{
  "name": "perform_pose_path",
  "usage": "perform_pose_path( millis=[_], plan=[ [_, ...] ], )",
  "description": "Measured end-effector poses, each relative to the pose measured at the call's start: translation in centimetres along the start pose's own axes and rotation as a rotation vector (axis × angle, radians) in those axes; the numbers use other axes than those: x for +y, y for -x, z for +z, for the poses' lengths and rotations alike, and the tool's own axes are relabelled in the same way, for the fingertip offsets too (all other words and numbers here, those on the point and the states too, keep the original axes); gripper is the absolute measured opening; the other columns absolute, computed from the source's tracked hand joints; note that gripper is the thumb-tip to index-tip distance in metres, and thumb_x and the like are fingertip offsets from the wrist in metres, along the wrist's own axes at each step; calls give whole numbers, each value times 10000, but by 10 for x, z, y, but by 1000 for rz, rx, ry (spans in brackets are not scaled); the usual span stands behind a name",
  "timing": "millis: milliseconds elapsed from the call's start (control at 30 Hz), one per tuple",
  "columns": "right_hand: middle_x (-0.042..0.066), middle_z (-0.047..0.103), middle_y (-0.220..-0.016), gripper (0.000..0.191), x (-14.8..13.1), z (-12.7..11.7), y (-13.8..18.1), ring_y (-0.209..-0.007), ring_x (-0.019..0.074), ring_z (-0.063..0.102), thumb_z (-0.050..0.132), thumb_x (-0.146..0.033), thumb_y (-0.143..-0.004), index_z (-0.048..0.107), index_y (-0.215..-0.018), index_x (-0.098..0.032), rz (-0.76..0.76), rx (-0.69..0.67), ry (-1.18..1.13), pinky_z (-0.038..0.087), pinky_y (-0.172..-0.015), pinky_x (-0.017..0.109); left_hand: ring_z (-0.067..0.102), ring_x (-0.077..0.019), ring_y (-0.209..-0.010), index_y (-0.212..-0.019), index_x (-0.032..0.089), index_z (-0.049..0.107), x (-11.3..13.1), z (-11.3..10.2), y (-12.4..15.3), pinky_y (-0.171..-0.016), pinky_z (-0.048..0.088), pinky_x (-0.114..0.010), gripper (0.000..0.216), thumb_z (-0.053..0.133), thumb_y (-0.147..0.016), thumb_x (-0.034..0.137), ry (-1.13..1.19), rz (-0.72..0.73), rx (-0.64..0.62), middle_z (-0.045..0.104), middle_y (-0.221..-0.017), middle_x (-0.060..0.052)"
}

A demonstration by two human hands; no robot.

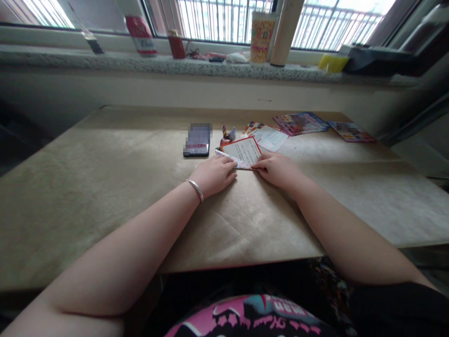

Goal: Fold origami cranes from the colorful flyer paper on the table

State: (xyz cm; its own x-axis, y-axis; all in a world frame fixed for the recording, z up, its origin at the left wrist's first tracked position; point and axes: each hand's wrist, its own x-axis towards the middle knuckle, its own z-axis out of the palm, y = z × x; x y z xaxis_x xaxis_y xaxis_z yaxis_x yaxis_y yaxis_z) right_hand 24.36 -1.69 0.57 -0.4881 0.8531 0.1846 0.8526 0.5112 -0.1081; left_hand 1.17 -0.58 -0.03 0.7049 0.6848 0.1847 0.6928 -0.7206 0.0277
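Note:
A printed paper sheet [242,150] with a red border and lines of text lies before me, its near edge folded up into a pale strip. My left hand [217,175] wears a silver bangle and rests on the left part of that strip, fingers stretched out. At the strip's right end, my right hand [277,168] pinches the corner between thumb and fingers. Just beyond the sheet stands a small folded-paper figure [228,134], in dark and reddish colours. To the left of it lies a black smartphone [198,140], its screen partly blurred.
More printed sheets [271,137] lie behind my right hand. Colourful booklets [301,123] and another booklet [351,131] are at the far right of the beige table [115,187]. On the windowsill [217,68] stand a red can [141,36], a patterned cup [262,37] and a tan cylinder [286,32].

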Motion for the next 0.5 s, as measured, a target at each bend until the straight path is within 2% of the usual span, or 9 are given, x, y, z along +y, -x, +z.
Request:
perform_pose_path(
  millis=[233, 367, 500],
  plan=[
    [70, 714, -1005, 288, -1, 2, -1, -900, 192, 634, 513, -252, -914, 769, -1045, -241, -14, 7, 3, 460, -791, 298, 551, -264, -1129, -1180, 136, 633, 2, -3, 0, -1033, 420, -400, 376, 462, -938, 366, -38, -21, -17, 633, -1169, -126],
    [69, 716, -1006, 266, -3, 0, -2, -904, 196, 633, 535, -223, -890, 765, -1023, -235, 8, 9, 9, 457, -783, 298, 521, -272, -1145, -1309, 196, 566, 3, -1, 1, -1040, 392, -424, 434, 448, -951, 412, -39, -10, -8, 606, -1202, -113],
    [54, 721, -980, 233, -2, -2, -1, -895, 196, 640, 555, -187, -858, 765, -951, -228, 24, 12, -4, 459, -779, 293, 489, -288, -1166, -1340, 209, 543, 6, 2, 2, -1044, 377, -429, 464, 444, -951, 442, -55, -34, -9, 576, -1228, -121]
  ],
)
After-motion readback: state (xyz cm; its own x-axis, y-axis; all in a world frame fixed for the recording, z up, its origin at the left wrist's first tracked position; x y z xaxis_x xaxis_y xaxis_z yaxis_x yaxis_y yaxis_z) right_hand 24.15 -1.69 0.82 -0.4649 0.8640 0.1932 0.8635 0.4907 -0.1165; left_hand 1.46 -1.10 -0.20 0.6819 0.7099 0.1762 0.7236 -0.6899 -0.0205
